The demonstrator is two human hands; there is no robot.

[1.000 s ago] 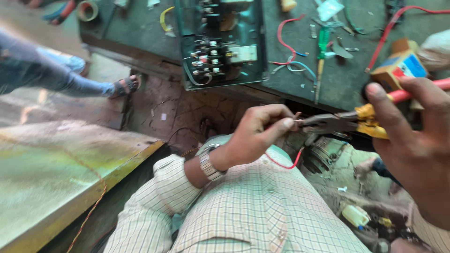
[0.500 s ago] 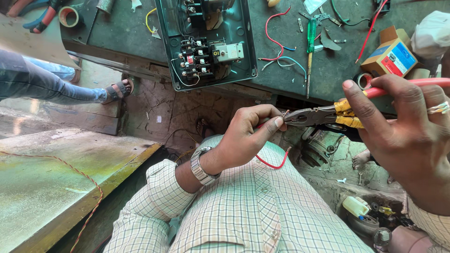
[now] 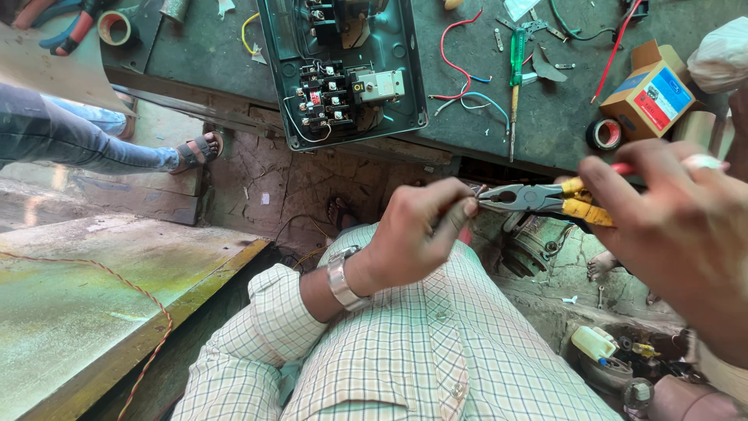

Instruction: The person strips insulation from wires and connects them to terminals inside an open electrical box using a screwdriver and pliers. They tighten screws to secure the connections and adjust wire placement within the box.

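Leftmost, a tape roll (image 3: pixel 117 27) sits on the bench (image 3: pixel 202 54), then an open switch box (image 3: pixel 343 70) with wiring exposed. Below it, the left hand (image 3: pixel 417 234) is closed, pinching a short red wire (image 3: pixel 465 234) at the pliers' tip; the wire is mostly hidden. Pliers (image 3: pixel 538 199) lie level, long axis left to right, nose pointing left, held above the lap. Their yellow grips sit in the closed right hand (image 3: pixel 670 234). Judging by this, the wire end is mid-work, and the box is not yet closed up.
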